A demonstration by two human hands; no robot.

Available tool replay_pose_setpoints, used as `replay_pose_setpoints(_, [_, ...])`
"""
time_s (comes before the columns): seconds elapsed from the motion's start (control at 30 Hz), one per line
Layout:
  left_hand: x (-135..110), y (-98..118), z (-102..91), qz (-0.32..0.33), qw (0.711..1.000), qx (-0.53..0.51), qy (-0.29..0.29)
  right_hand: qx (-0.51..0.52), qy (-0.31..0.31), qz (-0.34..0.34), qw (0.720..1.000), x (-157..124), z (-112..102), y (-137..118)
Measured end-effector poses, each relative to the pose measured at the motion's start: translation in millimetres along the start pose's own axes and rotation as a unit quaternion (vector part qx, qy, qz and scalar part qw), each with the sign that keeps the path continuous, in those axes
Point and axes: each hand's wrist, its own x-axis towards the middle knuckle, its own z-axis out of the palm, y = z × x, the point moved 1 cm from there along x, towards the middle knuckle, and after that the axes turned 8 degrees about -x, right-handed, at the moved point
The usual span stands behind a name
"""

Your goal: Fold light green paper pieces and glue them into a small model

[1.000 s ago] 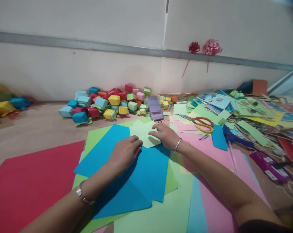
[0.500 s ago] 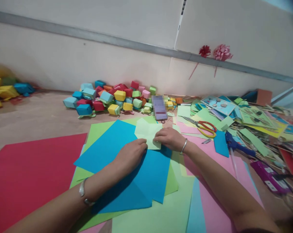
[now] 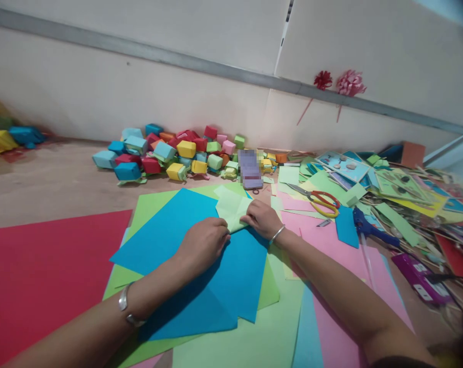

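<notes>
A small piece of pale green paper (image 3: 231,207) with crease lines is held between my two hands, above a blue sheet (image 3: 219,271). My left hand (image 3: 206,240) pinches its lower left edge, fingers closed and thumb hidden. At the right side of the paper, my right hand (image 3: 262,220) is closed on its edge with bent fingers. The paper is tilted, and its lower corner points toward me. Under the blue sheet lie larger green sheets (image 3: 147,204).
A big red sheet (image 3: 54,276) lies at left. Folded paper blocks (image 3: 164,152) and a phone (image 3: 250,168) stand near the wall. Scissors (image 3: 317,198), a blue glue gun (image 3: 373,228), a purple power strip (image 3: 421,278) and paper scraps crowd the right, beside pink sheets (image 3: 338,286).
The pale green paper has turned from lying nearly flat to a tilted, partly folded position. Both hands have shifted slightly with it. The whole view has moved a little.
</notes>
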Motion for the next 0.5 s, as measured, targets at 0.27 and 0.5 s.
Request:
replay_pose_setpoints(0.27, [9, -4, 5.4, -0.015, 0.998, 0.008, 0.053, -0.056, -0.015, 0.056, 0.997, 3, 7, -8])
replay_pose_setpoints(0.5, [12, -9, 11.5, -0.014, 0.995, 0.009, 0.099, -0.078, -0.028, 0.060, 0.995, 3, 5, -12])
